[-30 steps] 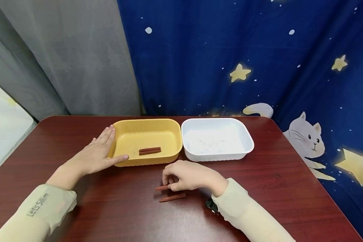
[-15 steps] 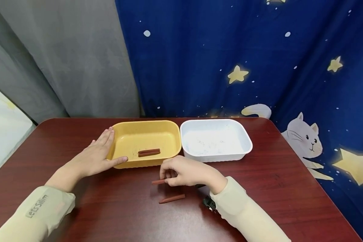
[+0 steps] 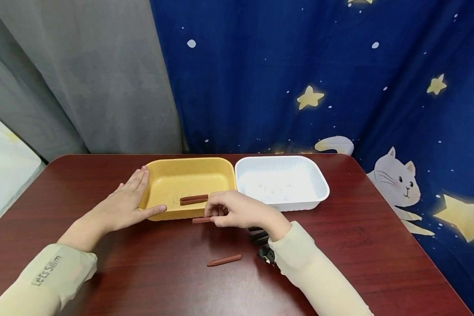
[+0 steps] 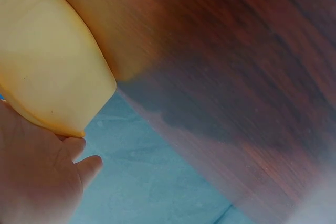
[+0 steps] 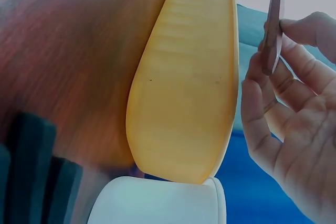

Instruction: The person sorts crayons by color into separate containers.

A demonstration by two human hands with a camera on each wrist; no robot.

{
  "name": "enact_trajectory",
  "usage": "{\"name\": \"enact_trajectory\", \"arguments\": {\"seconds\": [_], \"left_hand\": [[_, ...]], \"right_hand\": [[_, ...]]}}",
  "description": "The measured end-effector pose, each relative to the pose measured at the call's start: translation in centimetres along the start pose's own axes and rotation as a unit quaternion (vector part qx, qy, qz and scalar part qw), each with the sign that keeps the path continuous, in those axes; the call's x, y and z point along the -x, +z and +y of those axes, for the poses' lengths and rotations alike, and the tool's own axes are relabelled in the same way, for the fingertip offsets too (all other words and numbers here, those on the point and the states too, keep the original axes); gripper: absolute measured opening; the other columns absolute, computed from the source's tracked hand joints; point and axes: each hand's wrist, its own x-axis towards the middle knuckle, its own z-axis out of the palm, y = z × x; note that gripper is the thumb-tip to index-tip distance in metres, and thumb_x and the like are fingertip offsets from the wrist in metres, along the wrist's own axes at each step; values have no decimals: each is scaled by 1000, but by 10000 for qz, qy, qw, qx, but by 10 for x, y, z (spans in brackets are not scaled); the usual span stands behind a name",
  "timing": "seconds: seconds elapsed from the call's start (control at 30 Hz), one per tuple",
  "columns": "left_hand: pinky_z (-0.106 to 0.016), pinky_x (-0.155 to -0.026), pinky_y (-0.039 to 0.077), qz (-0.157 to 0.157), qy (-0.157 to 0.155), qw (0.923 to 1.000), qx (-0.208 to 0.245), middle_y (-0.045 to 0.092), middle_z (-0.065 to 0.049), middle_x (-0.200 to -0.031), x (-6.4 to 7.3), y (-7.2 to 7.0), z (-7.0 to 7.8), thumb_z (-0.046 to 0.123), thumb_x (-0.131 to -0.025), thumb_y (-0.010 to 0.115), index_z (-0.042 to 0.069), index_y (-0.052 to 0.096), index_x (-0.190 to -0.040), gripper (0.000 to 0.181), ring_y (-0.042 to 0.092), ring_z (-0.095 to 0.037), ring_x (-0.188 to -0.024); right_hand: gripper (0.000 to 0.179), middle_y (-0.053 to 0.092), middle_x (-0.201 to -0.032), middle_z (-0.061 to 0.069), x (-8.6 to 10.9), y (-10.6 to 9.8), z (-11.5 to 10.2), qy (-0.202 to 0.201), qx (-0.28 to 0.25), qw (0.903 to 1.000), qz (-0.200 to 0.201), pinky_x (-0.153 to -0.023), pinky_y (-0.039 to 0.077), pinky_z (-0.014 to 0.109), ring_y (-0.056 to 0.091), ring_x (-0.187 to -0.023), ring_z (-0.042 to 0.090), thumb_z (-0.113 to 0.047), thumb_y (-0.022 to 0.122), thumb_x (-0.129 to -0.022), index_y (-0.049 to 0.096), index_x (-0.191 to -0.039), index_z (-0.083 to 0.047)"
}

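My right hand [image 3: 237, 210] pinches a reddish-brown crayon [image 3: 201, 220] between thumb and fingers, in front of the yellow tray's near wall. Close up in the right wrist view, this crayon [image 5: 272, 32] has flat sides and is held above the tray's rim. My left hand [image 3: 126, 199] rests at the left end of the yellow tray [image 3: 189, 162], fingers extended along it and thumb over the front rim. Two similar brown crayons [image 3: 194, 200] lie side by side inside that tray. One more brown crayon [image 3: 224, 260] lies on the table nearer me.
Right beside the yellow tray stands a white tray [image 3: 282, 205] with specks on its bottom. Several black sticks [image 3: 258, 236] lie on the table, partly hidden under my right wrist. Behind the dark red table [image 3: 339, 254] hang a grey and a blue curtain [image 3: 245, 79].
My right hand has lifted a crayon off the table and carried it forward, up to the yellow tray's front wall. The left hand stays in place.
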Motion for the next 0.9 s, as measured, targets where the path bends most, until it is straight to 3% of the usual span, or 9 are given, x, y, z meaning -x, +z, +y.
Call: {"name": "enact_trajectory", "arguments": {"seconds": [0.43,0.63,0.9], "left_hand": [[-71,-114,19,-112,-32,9999,25,-10,-21,-166,-1,-1,-1,74,-90,48,-4,-5,-156,116,3,-42,-154],[-74,-113,15,-101,-83,9999,-38,-7,-21,-166,-1,-1,-2,76,-89,48,-4,-3,-157,117,3,-40,-154],[-73,-114,13,-32,-69,10000,10,-6,-20,-166,0,-1,-2,76,-88,48,-2,-2,-157,116,4,-40,-154]], "right_hand": [[9,62,-85,2,-23,-4,9,385,40,9972,634,-71,46,17,54,-79,8,-3,63,-87,69,-94,-5],[10,64,-85,5,-38,-1,22,548,-106,9961,683,-72,47,16,55,-79,7,-2,65,-88,70,-96,-2],[9,63,-81,2,-61,-1,35,667,307,9948,701,-70,44,15,54,-76,9,-3,64,-88,70,-95,-4]]}}
